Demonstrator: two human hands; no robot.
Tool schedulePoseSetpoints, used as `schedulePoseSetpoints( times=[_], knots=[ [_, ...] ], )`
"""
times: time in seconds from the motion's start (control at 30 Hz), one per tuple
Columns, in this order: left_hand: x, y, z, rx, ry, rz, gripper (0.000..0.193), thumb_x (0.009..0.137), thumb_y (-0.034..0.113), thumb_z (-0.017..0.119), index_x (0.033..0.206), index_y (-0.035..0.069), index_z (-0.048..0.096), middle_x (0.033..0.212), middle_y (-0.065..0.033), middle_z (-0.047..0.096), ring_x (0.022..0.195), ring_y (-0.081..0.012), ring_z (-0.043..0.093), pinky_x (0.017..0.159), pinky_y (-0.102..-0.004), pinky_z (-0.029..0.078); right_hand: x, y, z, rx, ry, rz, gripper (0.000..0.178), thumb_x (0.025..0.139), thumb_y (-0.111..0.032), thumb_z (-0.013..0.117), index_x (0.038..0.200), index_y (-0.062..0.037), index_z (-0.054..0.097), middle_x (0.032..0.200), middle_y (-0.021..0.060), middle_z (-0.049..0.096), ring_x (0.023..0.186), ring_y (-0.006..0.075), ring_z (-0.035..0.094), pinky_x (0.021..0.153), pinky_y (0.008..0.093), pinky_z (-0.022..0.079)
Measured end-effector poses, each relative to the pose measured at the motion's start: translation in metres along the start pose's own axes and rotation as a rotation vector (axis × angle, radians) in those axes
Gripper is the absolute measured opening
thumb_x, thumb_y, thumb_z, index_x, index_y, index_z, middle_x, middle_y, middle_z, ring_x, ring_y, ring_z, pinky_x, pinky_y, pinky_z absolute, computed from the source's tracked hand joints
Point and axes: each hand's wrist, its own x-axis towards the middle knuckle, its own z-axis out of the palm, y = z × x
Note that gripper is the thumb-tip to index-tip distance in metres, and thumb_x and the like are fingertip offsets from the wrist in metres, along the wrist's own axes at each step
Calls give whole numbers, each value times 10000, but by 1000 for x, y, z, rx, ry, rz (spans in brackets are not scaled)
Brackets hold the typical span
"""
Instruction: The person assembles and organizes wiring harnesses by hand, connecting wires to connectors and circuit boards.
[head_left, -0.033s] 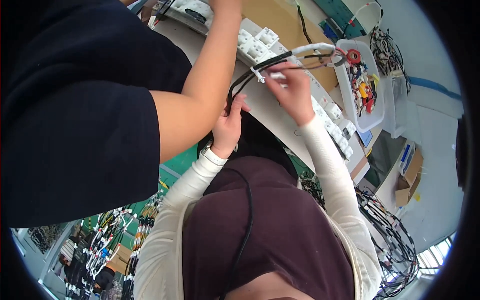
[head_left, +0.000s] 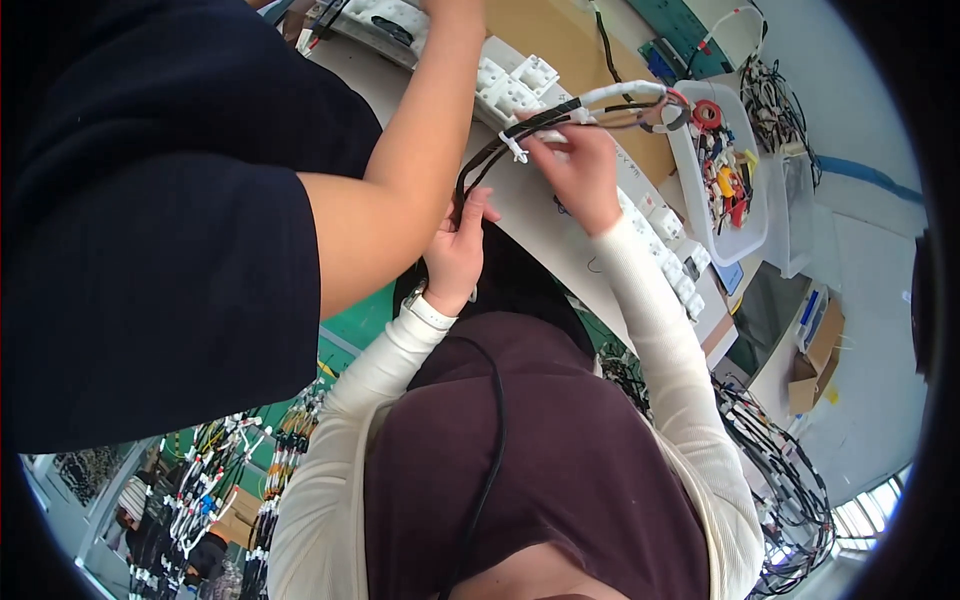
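Right hand [head_left: 582,175] pinches a black cable bundle [head_left: 548,117] between thumb and fingertips beside a white tie [head_left: 515,148], above the near edge of a pale counter [head_left: 575,243]. Lower along the same bundle, the left hand [head_left: 456,262], a white-strapped watch [head_left: 430,312] at its wrist, lies against the dark cables with thumb raised; a co-worker's bare forearm [head_left: 425,140] crosses close by, and whether those fingers close on the cables cannot be told. From the tie, a white-wrapped branch [head_left: 622,90] arches over the counter toward the near left corner of a clear plastic bin [head_left: 757,212] filled with small colored parts and a red tape roll [head_left: 707,114]. White blocks [head_left: 510,97] line up along the counter's near edge, while a tan board [head_left: 560,40] lies behind them, farther from that edge.
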Motion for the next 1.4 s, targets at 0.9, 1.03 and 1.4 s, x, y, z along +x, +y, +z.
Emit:
schedulePoseSetpoints(
  times=[0.9,1.03,1.4],
  knots=[
    [-10,-28,24,-151,75,-29,209,1052,190,480,1007,21,594,811,-24,646,521,-1,362,474,-187,276,89,6,41,-362,73,-86,267,685,-120,741,918,-19,657,923,141,645,962,349,576,853,449,481],
    [14,16,31,-294,-31,-65,201,1051,186,479,1054,9,575,807,-53,657,524,-10,380,476,-186,303,75,11,38,-288,186,-200,370,741,-169,766,1038,-5,619,923,146,648,921,335,584,836,418,481],
    [39,75,31,-154,-199,-227,318,995,163,591,1262,-11,595,1117,-158,698,477,2,363,438,-174,312,-42,-8,-40,841,-7,395,198,1042,-228,490,1111,-49,538,928,9,554,772,109,563,618,235,465]
  ],
)
